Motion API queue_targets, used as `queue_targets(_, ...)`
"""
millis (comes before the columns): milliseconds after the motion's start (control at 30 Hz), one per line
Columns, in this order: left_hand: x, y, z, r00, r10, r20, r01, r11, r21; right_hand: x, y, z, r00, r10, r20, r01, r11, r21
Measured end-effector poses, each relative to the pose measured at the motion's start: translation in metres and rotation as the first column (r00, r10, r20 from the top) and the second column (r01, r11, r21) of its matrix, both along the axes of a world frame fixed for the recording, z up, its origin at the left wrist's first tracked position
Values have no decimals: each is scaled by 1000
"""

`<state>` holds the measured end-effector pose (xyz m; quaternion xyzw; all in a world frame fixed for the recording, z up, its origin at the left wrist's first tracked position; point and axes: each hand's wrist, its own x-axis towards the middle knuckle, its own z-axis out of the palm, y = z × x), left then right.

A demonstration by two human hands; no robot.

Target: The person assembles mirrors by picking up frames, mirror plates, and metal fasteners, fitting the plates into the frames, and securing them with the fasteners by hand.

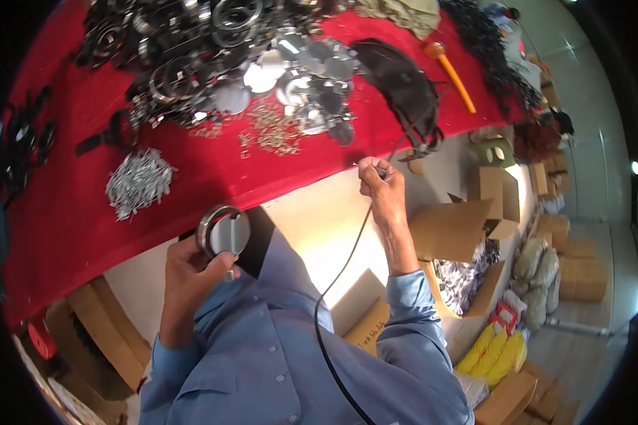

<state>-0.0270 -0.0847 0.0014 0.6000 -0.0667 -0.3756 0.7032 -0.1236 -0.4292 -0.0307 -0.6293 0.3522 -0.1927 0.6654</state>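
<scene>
Two hands are working at the near edge of the red-covered table (71, 212). Your left hand (191, 273) is gripping a round metal disc assembly (223, 230), its flat face turned up toward you, held just off the table edge. Your right hand (381, 185) is pinching a thin black cord (340, 273) between closed fingertips; the cord's long axis is running from that hand down toward your chest. Loose metal pins (138, 180) are lying beyond the left hand.
</scene>
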Motion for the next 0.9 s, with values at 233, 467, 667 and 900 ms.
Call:
queue_targets(233,-1,-2,-3,1000,3,-11,-3,1000,-26,2,-32,-18,986,-165,-13,157,957,-245)
queue_targets(467,-2,-9,-6,1000,9,-26,-10,999,-31,-1,-48,-47,960,-281,-15,191,688,-700)
queue_targets(667,-2,-18,-4,999,9,-33,-9,1000,-10,-3,-39,-41,974,-228,-12,121,559,-820)
queue_targets(900,-3,-21,-8,1000,-17,-25,16,999,-44,-10,-39,-42,981,-187,-50,62,547,-835)
